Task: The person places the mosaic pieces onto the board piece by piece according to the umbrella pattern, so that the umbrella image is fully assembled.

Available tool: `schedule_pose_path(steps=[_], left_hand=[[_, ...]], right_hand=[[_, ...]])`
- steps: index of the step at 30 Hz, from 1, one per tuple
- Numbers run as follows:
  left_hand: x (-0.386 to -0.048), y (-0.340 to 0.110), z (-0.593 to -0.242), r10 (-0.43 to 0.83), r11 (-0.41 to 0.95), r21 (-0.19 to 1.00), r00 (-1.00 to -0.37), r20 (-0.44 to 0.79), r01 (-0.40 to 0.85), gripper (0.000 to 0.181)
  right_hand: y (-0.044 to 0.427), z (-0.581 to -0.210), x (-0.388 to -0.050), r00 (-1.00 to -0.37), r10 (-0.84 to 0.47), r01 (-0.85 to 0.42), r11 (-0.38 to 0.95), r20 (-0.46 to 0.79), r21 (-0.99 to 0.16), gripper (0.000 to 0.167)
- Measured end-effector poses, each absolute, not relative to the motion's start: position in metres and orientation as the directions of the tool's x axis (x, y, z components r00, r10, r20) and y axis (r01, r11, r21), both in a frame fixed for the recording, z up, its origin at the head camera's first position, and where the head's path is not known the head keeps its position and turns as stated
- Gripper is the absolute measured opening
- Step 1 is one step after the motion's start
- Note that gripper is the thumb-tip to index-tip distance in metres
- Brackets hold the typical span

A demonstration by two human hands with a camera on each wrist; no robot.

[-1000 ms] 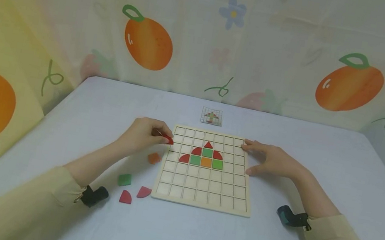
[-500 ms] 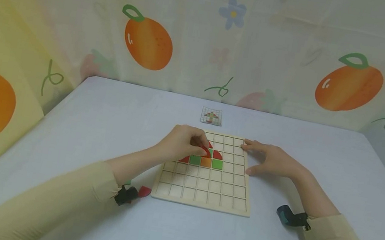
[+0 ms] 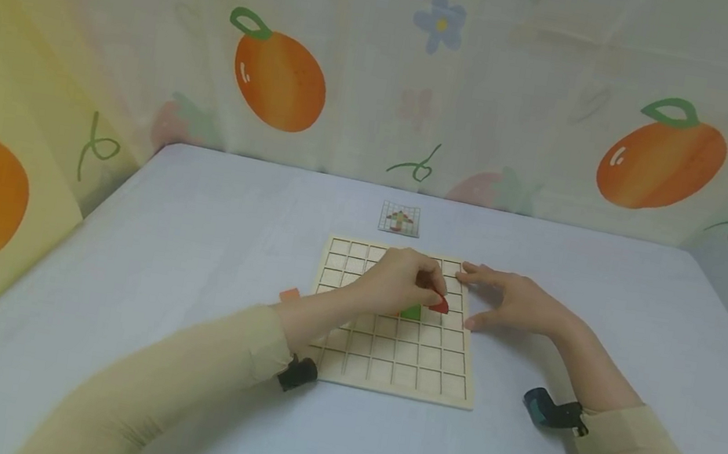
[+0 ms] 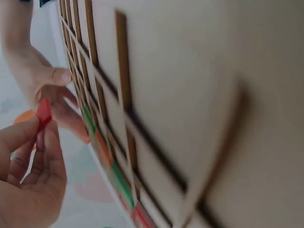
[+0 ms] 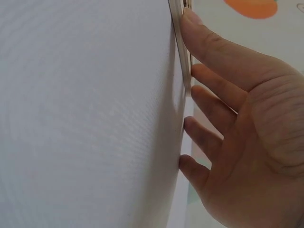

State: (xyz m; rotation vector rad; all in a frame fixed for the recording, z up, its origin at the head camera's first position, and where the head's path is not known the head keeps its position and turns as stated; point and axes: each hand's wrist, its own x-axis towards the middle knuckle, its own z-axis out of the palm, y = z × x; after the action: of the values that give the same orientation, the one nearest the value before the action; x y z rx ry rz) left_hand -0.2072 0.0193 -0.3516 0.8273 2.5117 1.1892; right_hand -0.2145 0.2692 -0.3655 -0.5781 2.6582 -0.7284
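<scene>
A red quarter-circle piece (image 3: 440, 305) is pinched between thumb and fingers of my left hand (image 3: 393, 283), just above the right part of the gridded wooden board (image 3: 384, 373). The left wrist view shows that red piece (image 4: 44, 113) held clear of the grid. Beside it, a green square (image 3: 411, 312) lies in the board; most other set pieces are hidden under my hand in the head view. My right hand (image 3: 512, 302) rests at the board's right edge, fingers spread. In the right wrist view its thumb touches the board's edge (image 5: 178, 38).
Behind the board lies a small card (image 3: 400, 219) with a printed grid pattern. An orange piece (image 3: 289, 294) sits left of the board, partly beside my forearm. My left sleeve (image 3: 182, 381) covers the table where loose pieces lay. A fruit-print curtain (image 3: 515, 84) hangs behind the table.
My left hand has carried the red quarter-circle piece rightward, from the board's left edge across to its right part. My right hand has stayed at the edge.
</scene>
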Motion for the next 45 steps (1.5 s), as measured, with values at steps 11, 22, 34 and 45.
schedule_pose_path(steps=[11, 22, 34, 45], left_hand=[[-0.203, 0.022, -0.367, 0.588, 0.561, 0.73, -0.808, -0.02, 0.39, 0.007], [-0.203, 0.022, -0.368, 0.579, 0.613, 0.662, -0.815, -0.006, 0.431, 0.008], [-0.205, 0.024, -0.37, 0.577, 0.66, 0.592, -0.817, -0.004, 0.463, 0.011], [-0.203, 0.022, -0.362, 0.605, 0.639, 0.621, -0.795, -0.041, 0.454, 0.017]], right_hand=[[0.269, -0.366, -0.215, -0.865, -0.468, -0.318, 0.788, -0.179, -0.527, 0.081], [0.267, -0.366, -0.214, -0.868, -0.459, -0.305, 0.794, -0.189, -0.526, 0.08], [0.268, -0.366, -0.214, -0.867, -0.462, -0.314, 0.796, -0.186, -0.517, 0.081], [0.268, -0.366, -0.214, -0.868, -0.46, -0.313, 0.799, -0.186, -0.513, 0.081]])
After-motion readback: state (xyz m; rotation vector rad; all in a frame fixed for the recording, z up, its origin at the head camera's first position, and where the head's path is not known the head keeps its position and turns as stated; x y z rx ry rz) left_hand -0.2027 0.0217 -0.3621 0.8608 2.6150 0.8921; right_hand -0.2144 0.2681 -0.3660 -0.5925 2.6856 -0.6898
